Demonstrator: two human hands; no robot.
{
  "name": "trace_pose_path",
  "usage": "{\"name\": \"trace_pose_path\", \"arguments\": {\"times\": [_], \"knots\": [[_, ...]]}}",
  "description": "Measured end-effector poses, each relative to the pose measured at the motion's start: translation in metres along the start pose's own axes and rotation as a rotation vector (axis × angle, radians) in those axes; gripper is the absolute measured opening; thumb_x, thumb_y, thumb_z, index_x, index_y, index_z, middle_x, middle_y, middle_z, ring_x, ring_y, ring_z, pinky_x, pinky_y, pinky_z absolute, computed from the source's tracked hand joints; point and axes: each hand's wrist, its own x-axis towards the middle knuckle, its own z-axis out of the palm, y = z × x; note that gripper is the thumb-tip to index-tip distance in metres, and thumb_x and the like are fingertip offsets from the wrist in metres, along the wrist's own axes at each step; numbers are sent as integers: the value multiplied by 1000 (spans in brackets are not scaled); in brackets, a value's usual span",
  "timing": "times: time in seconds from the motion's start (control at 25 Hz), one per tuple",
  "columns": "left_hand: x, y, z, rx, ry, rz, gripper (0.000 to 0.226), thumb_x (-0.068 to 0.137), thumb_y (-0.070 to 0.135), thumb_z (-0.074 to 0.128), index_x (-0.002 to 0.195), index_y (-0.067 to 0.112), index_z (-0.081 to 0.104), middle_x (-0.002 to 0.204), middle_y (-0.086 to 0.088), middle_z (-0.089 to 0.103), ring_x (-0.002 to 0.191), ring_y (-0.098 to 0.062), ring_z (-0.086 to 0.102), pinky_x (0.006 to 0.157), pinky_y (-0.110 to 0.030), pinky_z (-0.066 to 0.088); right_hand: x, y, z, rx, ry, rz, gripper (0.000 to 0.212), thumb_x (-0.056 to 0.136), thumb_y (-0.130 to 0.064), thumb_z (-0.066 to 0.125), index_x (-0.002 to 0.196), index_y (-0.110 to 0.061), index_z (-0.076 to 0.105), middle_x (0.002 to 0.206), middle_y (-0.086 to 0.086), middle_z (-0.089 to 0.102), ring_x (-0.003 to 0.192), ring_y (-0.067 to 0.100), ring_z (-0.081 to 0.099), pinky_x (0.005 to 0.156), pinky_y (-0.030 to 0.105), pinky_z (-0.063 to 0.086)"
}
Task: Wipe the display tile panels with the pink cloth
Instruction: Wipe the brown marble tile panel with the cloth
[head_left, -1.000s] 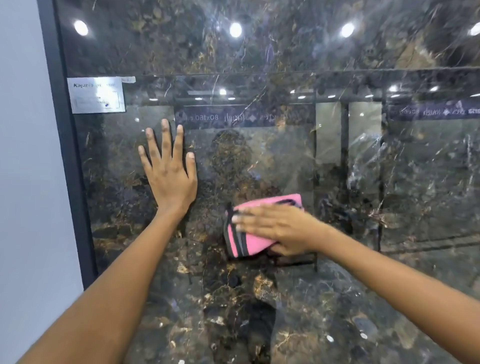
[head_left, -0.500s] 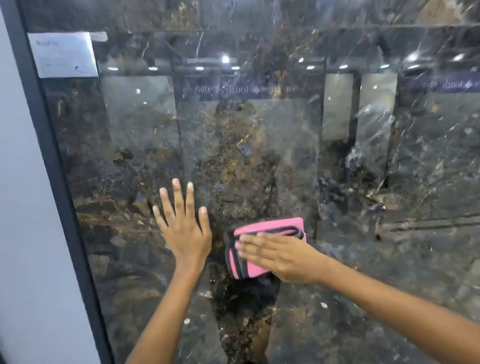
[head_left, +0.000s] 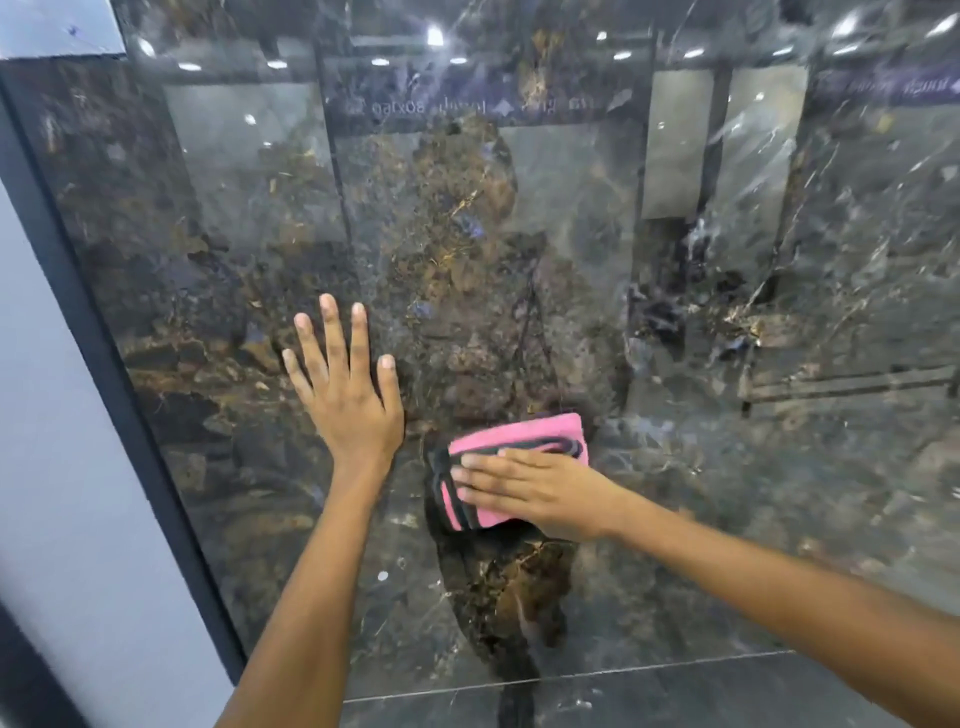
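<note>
A glossy dark marble display tile panel (head_left: 519, 234) with brown veins stands upright and fills most of the view. A folded pink cloth (head_left: 524, 434) with dark stripes lies flat against the panel, low and near the centre. My right hand (head_left: 535, 488) presses it onto the tile with straight fingers pointing left. My left hand (head_left: 345, 395) rests flat on the panel just left of the cloth, fingers spread and pointing up, holding nothing.
A dark frame edge (head_left: 104, 364) borders the panel on the left, with a pale grey wall (head_left: 62, 493) beyond it. A white label's corner (head_left: 57, 26) shows at the top left. A seam (head_left: 571, 675) runs across the panel's bottom.
Both hands and the cloth have slid down the panel. The view has tilted downward, so the label has moved to the top edge.
</note>
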Motion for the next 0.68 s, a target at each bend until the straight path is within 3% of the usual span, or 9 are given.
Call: {"name": "trace_pose_path", "arguments": {"times": [0.08,0.16,0.24,0.32,0.4,0.48,0.52,0.6,0.68], "knots": [[-5,-3,-2,-5,-10,9,54,104,37,30,154,17,26,160,-10,23,151,-23,2,120,-47,1,-6,21,-12,83,37,11,64,80,5,51,143,-9,44,151,10,38,147,21,19,122,37,11],[-3,-3,-2,-3,-7,7,54,104,37,29,154,18,25,161,-4,19,150,-16,-6,120,-45,-1,2,76,-42,55,237,280,65,76,8,51,139,-7,48,148,13,41,142,25,31,120,41,21],[0,-1,-2,-1,-16,5,54,104,37,29,154,17,24,161,-5,18,151,-19,-3,120,-46,0,4,121,-66,-8,398,657,70,72,2,57,141,-6,46,150,13,40,142,28,29,117,43,23],[0,0,-2,8,-29,14,54,105,36,29,154,16,25,160,-12,22,150,-29,6,119,-50,3,2,107,-57,-9,532,902,76,72,2,61,144,-6,39,153,11,35,144,26,25,118,41,21],[0,-1,-4,20,-50,20,54,105,37,28,154,16,25,160,-14,24,148,-34,10,119,-51,4,-15,39,-15,-1,412,710,83,74,4,63,148,-5,28,156,11,27,140,28,30,112,41,31],[-4,-6,-7,20,-83,40,54,106,39,26,155,17,21,161,-13,21,149,-32,6,120,-49,1,-43,-30,15,48,79,238,89,73,5,66,150,-8,23,156,10,29,137,27,35,103,43,44],[-5,-9,-9,21,-94,55,55,106,40,26,156,18,20,161,-13,20,151,-29,2,120,-48,0,-53,-41,19,61,-31,107,89,72,6,68,148,-11,27,154,8,33,140,24,33,108,43,41],[-4,-13,-11,28,-109,84,55,106,41,26,156,18,19,162,-11,17,151,-20,-7,121,-44,-2,-54,-14,11,137,46,112,86,68,12,67,144,-13,35,150,7,40,142,23,34,114,42,33],[0,-17,-14,43,-128,107,55,106,41,26,156,19,18,162,-8,16,150,-15,-12,121,-41,-5,-37,43,-20,71,259,361,74,73,12,59,142,-8,39,148,11,41,140,27,35,116,40,29]]}}
